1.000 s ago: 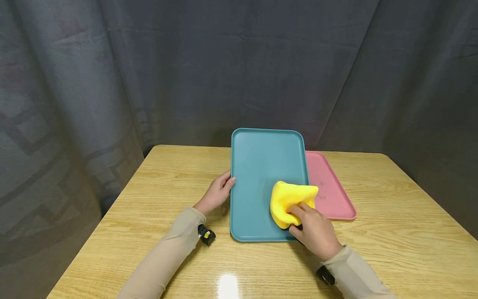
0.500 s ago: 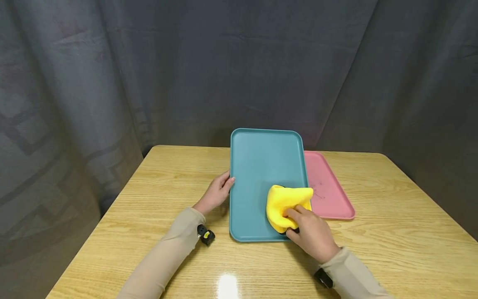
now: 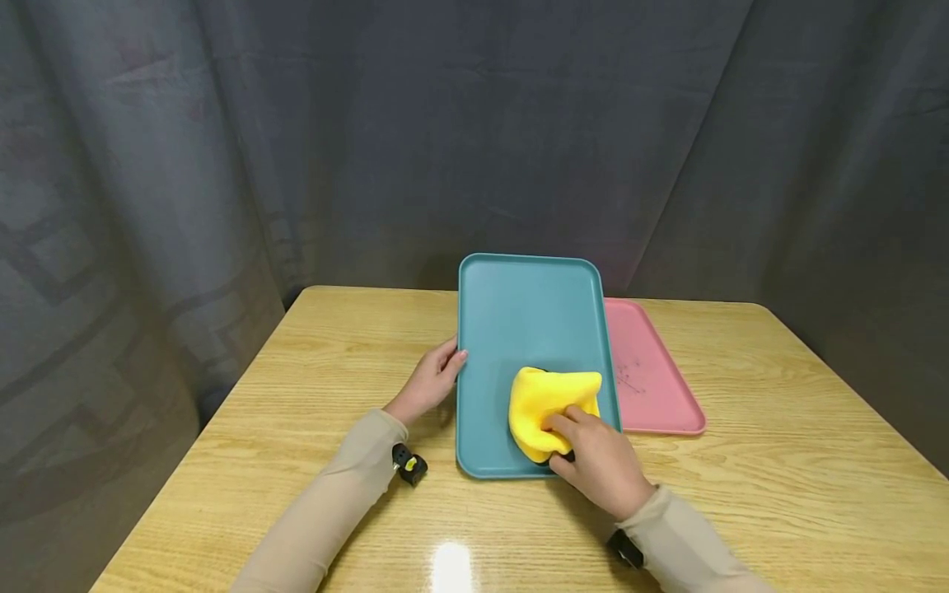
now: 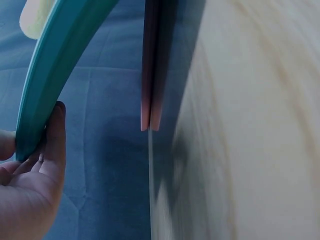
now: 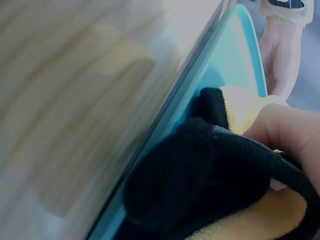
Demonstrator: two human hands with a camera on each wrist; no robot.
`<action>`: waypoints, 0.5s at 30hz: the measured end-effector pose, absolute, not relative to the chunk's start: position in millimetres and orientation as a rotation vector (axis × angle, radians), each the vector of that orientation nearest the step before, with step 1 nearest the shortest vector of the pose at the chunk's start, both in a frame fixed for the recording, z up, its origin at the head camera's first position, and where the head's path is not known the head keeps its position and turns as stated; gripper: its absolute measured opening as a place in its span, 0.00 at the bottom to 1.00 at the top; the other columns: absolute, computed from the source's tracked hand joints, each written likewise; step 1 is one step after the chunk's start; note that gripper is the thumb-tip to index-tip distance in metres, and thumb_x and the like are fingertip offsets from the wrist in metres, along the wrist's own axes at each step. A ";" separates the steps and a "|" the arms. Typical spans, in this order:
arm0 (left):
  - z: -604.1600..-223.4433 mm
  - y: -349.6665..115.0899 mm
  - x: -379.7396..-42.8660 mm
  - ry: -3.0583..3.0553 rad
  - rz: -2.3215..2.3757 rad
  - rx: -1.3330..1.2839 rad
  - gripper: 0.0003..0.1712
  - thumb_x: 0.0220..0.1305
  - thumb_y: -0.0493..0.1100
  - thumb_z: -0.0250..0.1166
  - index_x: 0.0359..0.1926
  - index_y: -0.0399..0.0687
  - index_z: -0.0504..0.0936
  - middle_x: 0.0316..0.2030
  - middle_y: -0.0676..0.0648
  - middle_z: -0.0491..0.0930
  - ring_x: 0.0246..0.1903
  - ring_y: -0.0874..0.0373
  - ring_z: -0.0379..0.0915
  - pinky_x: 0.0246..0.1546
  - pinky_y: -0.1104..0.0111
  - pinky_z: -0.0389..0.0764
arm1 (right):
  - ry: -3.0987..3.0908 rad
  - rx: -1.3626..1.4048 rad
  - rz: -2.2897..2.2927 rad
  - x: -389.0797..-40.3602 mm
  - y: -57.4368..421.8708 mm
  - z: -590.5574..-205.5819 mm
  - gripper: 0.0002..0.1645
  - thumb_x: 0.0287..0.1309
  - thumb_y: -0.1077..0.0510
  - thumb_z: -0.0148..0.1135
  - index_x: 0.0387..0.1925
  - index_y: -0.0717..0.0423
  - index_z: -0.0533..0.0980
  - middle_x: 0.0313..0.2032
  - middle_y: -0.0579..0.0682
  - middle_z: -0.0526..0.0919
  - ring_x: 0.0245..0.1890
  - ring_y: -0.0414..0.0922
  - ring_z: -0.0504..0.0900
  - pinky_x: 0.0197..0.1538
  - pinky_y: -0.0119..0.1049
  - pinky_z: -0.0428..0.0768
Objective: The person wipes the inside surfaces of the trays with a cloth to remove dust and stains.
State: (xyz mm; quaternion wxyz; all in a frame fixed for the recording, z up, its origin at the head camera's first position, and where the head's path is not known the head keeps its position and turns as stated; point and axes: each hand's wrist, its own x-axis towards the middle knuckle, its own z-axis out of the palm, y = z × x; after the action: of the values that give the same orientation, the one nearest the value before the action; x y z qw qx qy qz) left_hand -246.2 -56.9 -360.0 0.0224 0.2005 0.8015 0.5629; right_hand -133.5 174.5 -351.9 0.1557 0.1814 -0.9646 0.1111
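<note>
In the head view, my left hand (image 3: 426, 385) holds a teal rectangular tray (image 3: 530, 309) by its left rim. The left wrist view has the thumb on one side of the tray's edge (image 4: 52, 75) and the fingers on the other, with the edge raised off the table. My right hand (image 3: 604, 465) grips a bunched yellow cloth (image 3: 541, 403) against the lower right of the tray's inner face. A black side of the cloth (image 5: 170, 175) shows in the right wrist view. Part of the tray's lower right is hidden behind cloth and hand.
A pink tray (image 3: 656, 371) with thin dark marks lies on the wooden table (image 3: 771, 412), partly covered by the teal tray. Dark grey curtains (image 3: 474, 140) hang behind and at both sides of the table.
My right hand and the yellow cloth have slid left and slightly down across the teal tray. The left hand and the tray have hardly moved.
</note>
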 end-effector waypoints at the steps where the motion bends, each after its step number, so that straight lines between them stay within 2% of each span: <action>1: -359.9 -56.9 -246.2 2.484 1.744 0.619 0.26 0.74 0.43 0.44 0.70 0.45 0.58 0.65 0.39 0.66 0.61 0.47 0.68 0.61 0.55 0.73 | -2.767 0.526 0.319 -133.7 172.1 -351.8 0.19 0.36 0.60 0.71 0.38 0.52 0.80 0.33 0.45 0.78 0.26 0.38 0.70 0.28 0.30 0.73; 11: -361.0 -57.5 -247.1 2.522 1.739 0.602 0.26 0.73 0.42 0.46 0.69 0.44 0.60 0.59 0.38 0.72 0.55 0.48 0.73 0.55 0.57 0.78 | -2.749 0.621 0.294 -133.8 146.3 -353.2 0.20 0.36 0.58 0.73 0.38 0.50 0.81 0.32 0.41 0.75 0.26 0.37 0.71 0.24 0.28 0.71; 15: -360.4 -57.5 -247.1 2.540 1.738 0.600 0.26 0.73 0.42 0.47 0.69 0.44 0.61 0.57 0.38 0.74 0.55 0.48 0.73 0.56 0.56 0.77 | -2.745 0.679 0.296 -134.0 137.0 -353.9 0.20 0.36 0.57 0.74 0.38 0.49 0.81 0.32 0.41 0.75 0.27 0.37 0.73 0.25 0.28 0.72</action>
State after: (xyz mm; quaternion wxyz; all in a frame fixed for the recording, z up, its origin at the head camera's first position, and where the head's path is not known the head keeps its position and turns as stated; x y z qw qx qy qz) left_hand -247.1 -57.5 -360.4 0.0030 0.1915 0.8101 0.5542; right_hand -134.0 137.0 -353.9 0.1484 0.2363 -0.9547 0.1031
